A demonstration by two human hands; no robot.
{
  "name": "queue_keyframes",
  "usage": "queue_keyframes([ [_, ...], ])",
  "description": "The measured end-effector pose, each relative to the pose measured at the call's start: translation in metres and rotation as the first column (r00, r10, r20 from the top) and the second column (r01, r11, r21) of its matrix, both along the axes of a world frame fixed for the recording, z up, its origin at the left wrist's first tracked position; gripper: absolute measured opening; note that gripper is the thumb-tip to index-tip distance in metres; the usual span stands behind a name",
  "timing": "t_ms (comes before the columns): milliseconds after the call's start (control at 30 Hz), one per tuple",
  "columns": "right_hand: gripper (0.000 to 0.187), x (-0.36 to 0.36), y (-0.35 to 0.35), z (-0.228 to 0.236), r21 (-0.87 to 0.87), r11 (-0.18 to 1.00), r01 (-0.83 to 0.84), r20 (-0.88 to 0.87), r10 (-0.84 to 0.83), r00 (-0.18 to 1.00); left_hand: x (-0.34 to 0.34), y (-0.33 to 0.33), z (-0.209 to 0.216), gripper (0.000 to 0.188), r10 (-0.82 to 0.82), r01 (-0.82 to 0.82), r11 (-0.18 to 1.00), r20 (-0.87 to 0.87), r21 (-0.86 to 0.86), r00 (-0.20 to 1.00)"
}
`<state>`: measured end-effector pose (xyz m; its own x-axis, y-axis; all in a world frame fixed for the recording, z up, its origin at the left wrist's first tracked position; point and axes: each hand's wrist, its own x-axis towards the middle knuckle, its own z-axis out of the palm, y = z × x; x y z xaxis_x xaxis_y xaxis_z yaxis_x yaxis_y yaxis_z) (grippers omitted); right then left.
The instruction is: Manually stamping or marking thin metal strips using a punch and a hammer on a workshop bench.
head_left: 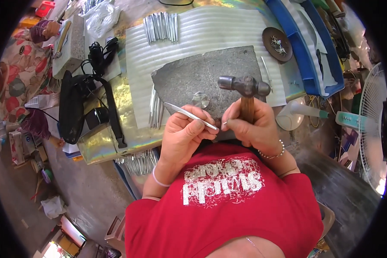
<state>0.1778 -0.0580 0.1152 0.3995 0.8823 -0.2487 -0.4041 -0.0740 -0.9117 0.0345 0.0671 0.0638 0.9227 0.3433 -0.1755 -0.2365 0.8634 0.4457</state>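
Note:
Between its thumb and fingers, my left hand [185, 131] pinches a slender, pointed silver metal piece [187, 113], shaped like a tweezer blade. My right hand [258, 127] is wrapped round the wooden handle of a ball-peen hammer [246, 86], its head up. The thumb and forefinger of that hand also pinch a tiny pale piece [225, 123], close to the silver piece's lower end. Both hands are over the near edge of a grey stone slab [210, 64]. A small round, shiny metal disc [201, 99] lies on the slab just beyond my left hand.
Bundles of silver strips [161, 27] lie on white foam sheeting [198, 26]. At the right are a brown dish [268, 41] of tiny metal bits, a blue tray [301, 56] and a fan [372, 120]. A black bag [71, 109] sits left; other people's arms show beyond.

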Motion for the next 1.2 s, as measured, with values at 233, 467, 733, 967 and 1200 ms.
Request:
queue_keyframes([
  [233,0.010,-0.019,0.002,-0.004,0.047,0.998,-0.049,0.112,0.043,0.993,-0.006,0.001,0.002,0.014,0.010,-0.009,1.000,0.020,-0.026,1.000],
  [467,0.011,-0.023,0.000,-0.010,0.043,0.999,-0.029,0.173,0.021,0.985,-0.005,-0.002,0.007,0.019,0.011,-0.013,0.995,-0.017,-0.096,1.000],
  [733,0.020,-0.022,0.003,-0.025,0.108,0.994,-0.005,0.458,-0.045,0.888,-0.004,-0.005,0.000,0.020,0.026,-0.026,0.992,-0.003,-0.125,1.000],
  [967,0.031,-0.031,0.014,-0.029,0.308,0.949,0.064,0.844,-0.303,0.442,0.002,-0.011,-0.002,0.014,0.119,-0.124,0.985,-0.046,-0.122,0.992],
  [1200,0.023,-0.026,0.010,-0.051,0.175,0.980,0.094,0.761,-0.195,0.619,-0.002,-0.014,-0.001,0.015,0.136,-0.140,0.990,-0.130,-0.027,0.982],
])
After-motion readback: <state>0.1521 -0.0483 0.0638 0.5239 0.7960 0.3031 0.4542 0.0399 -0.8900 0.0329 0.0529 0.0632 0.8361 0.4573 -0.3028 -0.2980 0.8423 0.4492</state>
